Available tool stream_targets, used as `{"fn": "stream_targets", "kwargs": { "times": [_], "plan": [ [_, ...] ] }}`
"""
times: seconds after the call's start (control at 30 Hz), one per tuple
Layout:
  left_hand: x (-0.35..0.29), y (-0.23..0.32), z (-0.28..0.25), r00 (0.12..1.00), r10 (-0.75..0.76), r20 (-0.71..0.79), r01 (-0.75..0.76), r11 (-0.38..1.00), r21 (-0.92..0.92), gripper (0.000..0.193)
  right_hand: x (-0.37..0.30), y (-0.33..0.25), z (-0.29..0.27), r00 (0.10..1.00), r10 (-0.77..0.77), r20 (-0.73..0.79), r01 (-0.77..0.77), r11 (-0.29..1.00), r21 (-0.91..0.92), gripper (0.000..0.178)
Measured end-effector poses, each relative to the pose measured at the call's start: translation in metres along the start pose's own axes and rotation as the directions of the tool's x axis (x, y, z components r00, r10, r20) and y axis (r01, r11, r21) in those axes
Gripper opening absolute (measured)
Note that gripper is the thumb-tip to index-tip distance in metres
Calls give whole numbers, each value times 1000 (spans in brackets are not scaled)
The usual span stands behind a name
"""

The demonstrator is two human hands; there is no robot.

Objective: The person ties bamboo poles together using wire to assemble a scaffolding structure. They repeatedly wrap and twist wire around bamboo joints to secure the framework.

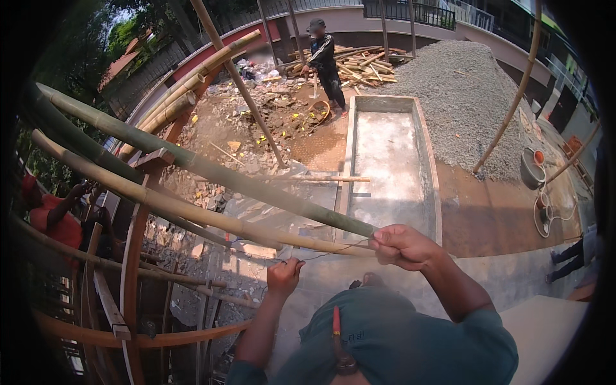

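A thin dark wire (330,252) runs between my two hands, slightly slack. My left hand (284,276) is closed in a fist on one end of it, below the bamboo poles. My right hand (403,247) pinches the other end, right at the tips of a green bamboo pole (256,185) and a yellowish bamboo pole (212,215). Whether the right fingers also press on the bamboo cannot be made out. A red-handled tool (337,321) lies against the front of my green shirt.
Timber posts (133,269) hold the poles at left, near a person in red (54,215). Below lies a rectangular concrete basin (388,167). A person in dark clothes (324,61) stands by rubble and a basket (319,112). A gravel heap (455,102) and buckets (532,168) are right.
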State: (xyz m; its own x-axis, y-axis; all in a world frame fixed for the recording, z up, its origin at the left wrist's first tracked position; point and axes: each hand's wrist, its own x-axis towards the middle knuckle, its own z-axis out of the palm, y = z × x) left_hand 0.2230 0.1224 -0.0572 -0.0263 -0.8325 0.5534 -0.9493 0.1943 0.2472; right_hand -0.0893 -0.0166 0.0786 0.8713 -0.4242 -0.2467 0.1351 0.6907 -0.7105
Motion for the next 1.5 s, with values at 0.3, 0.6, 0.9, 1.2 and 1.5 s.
{"fn": "stream_targets", "kwargs": {
  "times": [0.3, 0.6, 0.9, 1.2, 1.5],
  "plan": [
    [-20, -52, -33, 981, 42, 191, -56, 996, 68, 7, 22, 64, -7, 916, 400, 46, -397, 881, 258, 26],
    [-37, -5, 12, 811, -435, 392, 519, 844, -137, 34, 28, 49, -33, 984, 115, 137, -165, 881, 444, 64],
    [-16, 12, 54, 646, -305, 700, 621, 743, -251, 40, 40, 69, 13, 835, -468, 290, 370, 85, -925, 27],
    [1, 27, 90, 450, 135, 883, 745, 489, -454, 34, 45, 123, -70, 973, -178, -147, -137, 65, -988, 16],
    [39, 58, 123, 203, 491, 847, 936, 157, -315, 35, -16, 99, -70, 858, -403, -318, -278, 156, -948, 14]
  ]
}}
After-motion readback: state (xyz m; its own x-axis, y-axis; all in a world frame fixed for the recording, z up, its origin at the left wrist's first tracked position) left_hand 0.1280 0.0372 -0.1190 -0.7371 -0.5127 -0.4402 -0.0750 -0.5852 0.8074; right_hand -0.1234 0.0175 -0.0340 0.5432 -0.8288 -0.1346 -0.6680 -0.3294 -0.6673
